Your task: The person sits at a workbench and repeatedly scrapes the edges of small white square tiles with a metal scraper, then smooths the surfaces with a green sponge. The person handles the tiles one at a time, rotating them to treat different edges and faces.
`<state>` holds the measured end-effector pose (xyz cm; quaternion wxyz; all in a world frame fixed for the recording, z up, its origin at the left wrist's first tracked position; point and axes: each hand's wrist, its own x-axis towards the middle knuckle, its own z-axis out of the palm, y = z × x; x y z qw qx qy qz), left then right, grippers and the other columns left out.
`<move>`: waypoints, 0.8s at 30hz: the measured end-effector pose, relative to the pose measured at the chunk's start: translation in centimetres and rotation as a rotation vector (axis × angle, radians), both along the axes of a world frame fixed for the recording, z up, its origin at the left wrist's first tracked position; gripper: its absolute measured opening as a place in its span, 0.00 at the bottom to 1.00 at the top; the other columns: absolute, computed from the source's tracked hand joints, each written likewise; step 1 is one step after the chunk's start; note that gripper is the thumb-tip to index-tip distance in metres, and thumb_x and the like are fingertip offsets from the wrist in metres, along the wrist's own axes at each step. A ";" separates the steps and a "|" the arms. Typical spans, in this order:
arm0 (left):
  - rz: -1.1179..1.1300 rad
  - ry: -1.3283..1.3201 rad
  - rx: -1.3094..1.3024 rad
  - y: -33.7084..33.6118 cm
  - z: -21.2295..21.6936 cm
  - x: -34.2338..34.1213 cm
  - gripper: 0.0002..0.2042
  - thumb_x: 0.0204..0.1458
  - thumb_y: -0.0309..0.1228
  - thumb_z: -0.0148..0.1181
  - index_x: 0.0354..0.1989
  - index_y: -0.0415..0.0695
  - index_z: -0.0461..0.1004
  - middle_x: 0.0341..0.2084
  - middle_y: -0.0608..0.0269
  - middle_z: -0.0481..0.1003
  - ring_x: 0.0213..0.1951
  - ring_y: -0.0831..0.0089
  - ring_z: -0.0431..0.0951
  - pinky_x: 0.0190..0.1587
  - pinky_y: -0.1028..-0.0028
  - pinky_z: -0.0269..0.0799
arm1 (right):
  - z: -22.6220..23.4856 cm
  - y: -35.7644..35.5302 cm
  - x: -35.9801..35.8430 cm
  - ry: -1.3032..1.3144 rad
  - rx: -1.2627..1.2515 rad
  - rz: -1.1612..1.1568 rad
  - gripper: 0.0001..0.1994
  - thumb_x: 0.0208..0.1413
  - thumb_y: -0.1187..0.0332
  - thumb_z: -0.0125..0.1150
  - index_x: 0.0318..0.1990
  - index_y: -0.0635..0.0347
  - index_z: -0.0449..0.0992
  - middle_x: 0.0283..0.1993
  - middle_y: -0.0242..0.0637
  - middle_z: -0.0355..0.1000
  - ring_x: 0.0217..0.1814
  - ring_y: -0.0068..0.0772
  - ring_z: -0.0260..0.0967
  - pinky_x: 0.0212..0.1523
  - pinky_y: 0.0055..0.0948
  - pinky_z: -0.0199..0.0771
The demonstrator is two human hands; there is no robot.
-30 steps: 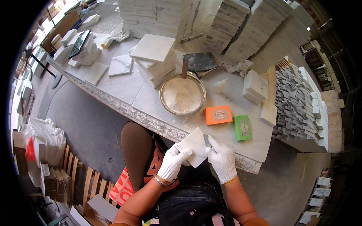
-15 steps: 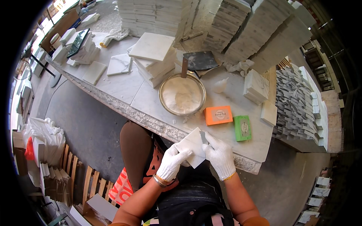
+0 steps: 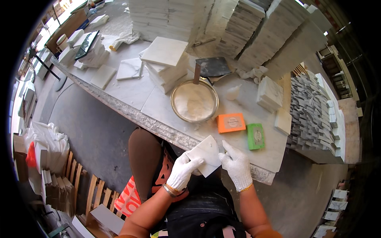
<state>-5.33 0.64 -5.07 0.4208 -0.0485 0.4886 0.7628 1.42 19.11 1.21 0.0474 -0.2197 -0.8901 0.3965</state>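
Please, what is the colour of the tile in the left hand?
White; the tile shows best in the head view.

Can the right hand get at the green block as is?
Probably yes: the right hand is close to the green block, with nothing visible between them. Its grip may be occupied, though; whether it holds something thin beside the white tile is unclear.

Gloved left grip point(image 3: 182, 170) closed, thumb point(image 3: 196, 163) pointing right, gloved right grip point(image 3: 237, 166) near it, forearms point(image 3: 149, 210) slanting inward
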 end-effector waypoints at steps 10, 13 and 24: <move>0.004 -0.008 0.003 0.0 -0.1 0.0 0.21 0.58 0.34 0.63 0.57 0.35 0.73 0.42 0.63 0.81 0.35 0.80 0.80 0.32 0.82 0.74 | -0.6 0.2 0.8 0.005 0.149 0.049 0.23 0.54 0.73 0.66 0.59 0.65 0.77 0.35 0.44 0.78 0.33 0.33 0.75 0.39 0.30 0.76; -0.003 -0.012 0.018 -0.1 -0.2 0.0 0.21 0.58 0.35 0.63 0.57 0.35 0.73 0.42 0.63 0.81 0.35 0.80 0.80 0.32 0.82 0.74 | -1.0 -0.1 0.7 0.068 0.202 0.041 0.23 0.53 0.73 0.66 0.58 0.64 0.78 0.45 0.51 0.80 0.43 0.43 0.80 0.46 0.33 0.78; -0.013 -0.016 0.012 0.0 0.0 -0.2 0.21 0.57 0.35 0.64 0.56 0.36 0.74 0.40 0.63 0.81 0.33 0.79 0.80 0.31 0.82 0.74 | -0.5 -0.7 -1.4 -0.020 0.189 0.079 0.21 0.55 0.66 0.61 0.58 0.55 0.79 0.51 0.48 0.79 0.50 0.49 0.78 0.51 0.38 0.78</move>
